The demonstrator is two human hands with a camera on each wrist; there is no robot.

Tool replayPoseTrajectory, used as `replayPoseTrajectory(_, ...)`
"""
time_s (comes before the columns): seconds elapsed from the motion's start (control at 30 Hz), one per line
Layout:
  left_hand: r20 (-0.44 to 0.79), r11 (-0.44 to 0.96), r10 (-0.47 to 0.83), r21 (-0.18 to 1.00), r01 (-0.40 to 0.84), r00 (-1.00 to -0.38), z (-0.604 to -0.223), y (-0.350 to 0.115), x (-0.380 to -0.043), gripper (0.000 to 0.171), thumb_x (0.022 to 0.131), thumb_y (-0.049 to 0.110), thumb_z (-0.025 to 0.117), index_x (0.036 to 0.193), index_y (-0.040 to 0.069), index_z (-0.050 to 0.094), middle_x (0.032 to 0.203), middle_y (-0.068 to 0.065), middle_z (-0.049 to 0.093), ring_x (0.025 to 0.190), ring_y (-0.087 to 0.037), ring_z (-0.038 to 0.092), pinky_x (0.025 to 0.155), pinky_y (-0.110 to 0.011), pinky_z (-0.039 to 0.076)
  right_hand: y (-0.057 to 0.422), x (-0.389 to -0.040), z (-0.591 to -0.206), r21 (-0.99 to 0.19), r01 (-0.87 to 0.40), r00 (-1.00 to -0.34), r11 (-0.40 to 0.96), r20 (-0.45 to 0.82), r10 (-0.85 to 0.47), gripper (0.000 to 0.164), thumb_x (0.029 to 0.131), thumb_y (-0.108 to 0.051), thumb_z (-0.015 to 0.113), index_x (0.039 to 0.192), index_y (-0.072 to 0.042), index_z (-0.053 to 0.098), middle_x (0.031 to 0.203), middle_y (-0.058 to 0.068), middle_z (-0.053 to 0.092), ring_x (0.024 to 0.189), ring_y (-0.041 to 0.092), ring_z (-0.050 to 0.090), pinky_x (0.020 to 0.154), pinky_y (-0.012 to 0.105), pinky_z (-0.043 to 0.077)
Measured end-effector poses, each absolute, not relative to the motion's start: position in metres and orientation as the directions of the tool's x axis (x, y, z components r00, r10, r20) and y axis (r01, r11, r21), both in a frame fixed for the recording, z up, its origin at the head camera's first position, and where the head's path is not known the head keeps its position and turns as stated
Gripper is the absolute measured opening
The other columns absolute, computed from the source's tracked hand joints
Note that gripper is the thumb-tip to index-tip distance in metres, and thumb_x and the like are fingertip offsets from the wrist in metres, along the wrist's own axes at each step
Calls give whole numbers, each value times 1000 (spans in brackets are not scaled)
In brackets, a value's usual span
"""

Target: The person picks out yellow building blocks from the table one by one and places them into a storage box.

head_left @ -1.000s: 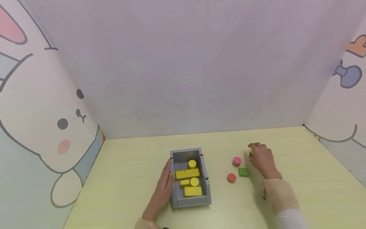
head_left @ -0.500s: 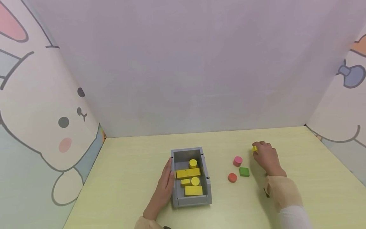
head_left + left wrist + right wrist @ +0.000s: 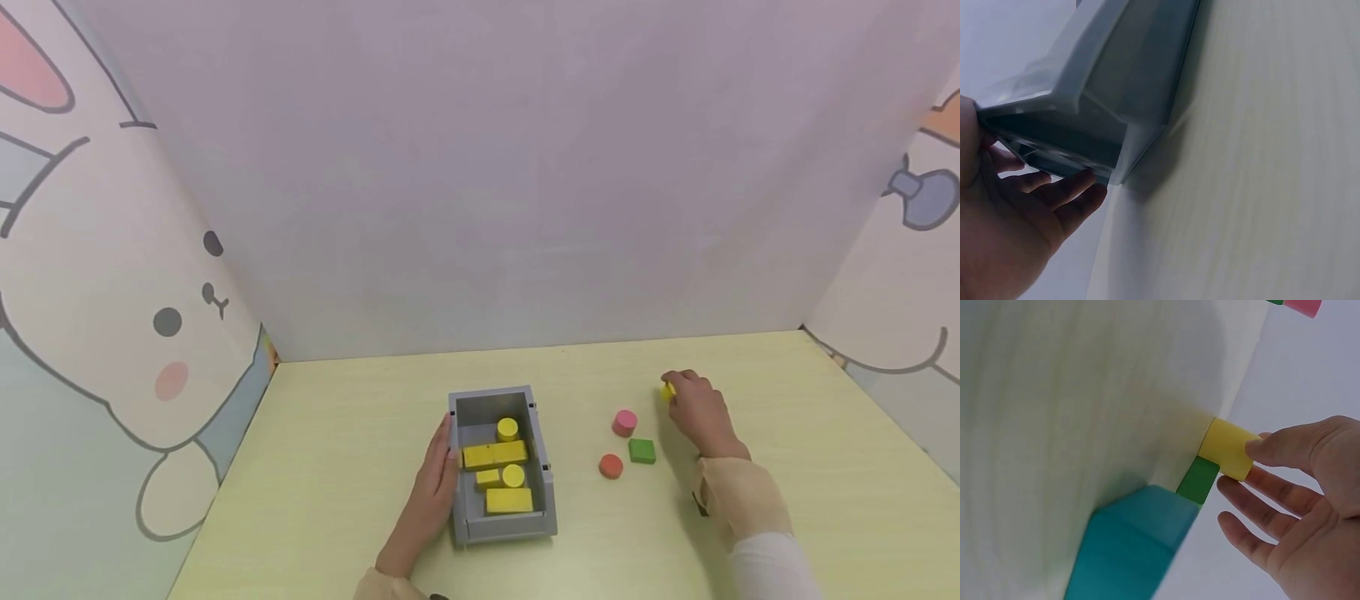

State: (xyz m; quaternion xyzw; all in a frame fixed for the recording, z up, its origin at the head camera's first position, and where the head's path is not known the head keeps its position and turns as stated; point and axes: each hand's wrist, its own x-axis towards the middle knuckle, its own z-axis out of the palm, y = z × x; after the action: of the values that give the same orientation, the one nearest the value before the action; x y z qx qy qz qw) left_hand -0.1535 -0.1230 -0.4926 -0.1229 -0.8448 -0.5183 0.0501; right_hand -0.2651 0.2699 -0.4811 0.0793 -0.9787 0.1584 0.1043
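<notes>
My left hand holds the left side of a grey plastic bin, with the thumb at the rim and the fingers along the outer wall. In the left wrist view, the fingertips touch the wall under the bin's lip. At the right, my right hand pinches a yellow cylinder block between thumb and fingers, low at the table surface. Beside that cylinder, the right wrist view has a small green block and a larger teal block. The hand hides both in the head view.
Inside the bin lie several yellow blocks, among them a long bar and a rectangular block. Between bin and right hand are a pink cylinder, a green square block and a red disc. Walls enclose the table.
My right hand has come down a little to the right and taken the yellow cylinder between thumb and fingers. The left hand and bin stay in place; the view shifts slightly.
</notes>
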Motion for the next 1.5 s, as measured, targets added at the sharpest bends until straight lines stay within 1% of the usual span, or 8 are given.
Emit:
replayPoseTrajectory(0.17, 206, 440, 154, 861, 254, -966, -494, -123, -154, 51, 101, 30, 27, 147, 13, 11, 154, -11, 14, 138, -27, 11, 111, -54, 17, 271, -265, -481, -302, -182, -968, 936, 225, -115, 29, 79, 8, 50, 107, 9, 56, 105, 35, 55, 90, 49, 53, 68, 65, 47)
replayPoseTrajectory(0.37, 214, 436, 156, 861, 262, -964, -496, -123, -154, 51, 101, 29, 26, 147, 12, 11, 153, -13, 14, 138, -29, 11, 111, -57, 17, 270, -264, -481, -315, -175, -969, 933, 224, -106, 27, 79, 8, 52, 106, 10, 56, 102, 34, 55, 86, 47, 55, 68, 63, 48)
replayPoseTrajectory(0.6, 214, 432, 154, 864, 260, -965, -496, -123, -154, 51, 101, 29, 26, 147, 12, 11, 153, -12, 15, 138, -26, 11, 111, -55, 17, 269, -262, -481, -329, -174, -967, 928, 234, -99, 27, 78, 9, 55, 106, 11, 56, 100, 34, 55, 82, 45, 56, 69, 62, 49)
replayPoseTrajectory(0.83, 216, 425, 158, 866, 264, -964, -494, -123, -153, 51, 101, 29, 27, 147, 11, 12, 153, -13, 14, 137, -27, 11, 111, -56, 18, 270, -259, -479, -319, -197, -957, 927, 269, -110, 27, 77, 9, 55, 104, 11, 57, 98, 34, 55, 82, 45, 55, 66, 61, 49)
replayPoseTrajectory(1.0, 199, 426, 155, 870, 247, -968, -493, -123, -153, 51, 101, 29, 27, 147, 13, 11, 154, -10, 14, 138, -23, 10, 112, -53, 17, 268, -257, -477, -323, -195, -958, 926, 267, -109, 28, 76, 10, 56, 104, 11, 57, 98, 34, 55, 81, 45, 55, 66, 61, 50)
replayPoseTrajectory(1.13, 213, 427, 162, 865, 263, -964, -495, -122, -154, 50, 101, 26, 27, 147, 11, 11, 153, -12, 14, 138, -26, 10, 111, -55, 17, 267, -255, -475, -320, -200, -955, 926, 276, -111, 28, 76, 10, 56, 104, 11, 57, 98, 34, 56, 82, 45, 55, 65, 61, 49)
replayPoseTrajectory(1.33, 226, 428, 160, 861, 274, -961, -494, -123, -154, 50, 102, 24, 27, 147, 11, 11, 153, -15, 14, 137, -30, 11, 110, -57, 17, 265, -253, -472, -311, -222, -942, 924, 311, -122, 28, 76, 11, 55, 104, 10, 57, 98, 33, 56, 83, 46, 54, 65, 61, 48)
replayPoseTrajectory(1.5, 201, 432, 151, 867, 247, -968, -493, -123, -153, 50, 101, 21, 29, 147, 13, 11, 153, -12, 14, 138, -25, 11, 111, -54, 17, 259, -250, -466, -288, -256, -918, 923, 372, -138, 28, 75, 11, 55, 103, 9, 58, 95, 32, 57, 81, 45, 54, 63, 59, 49)
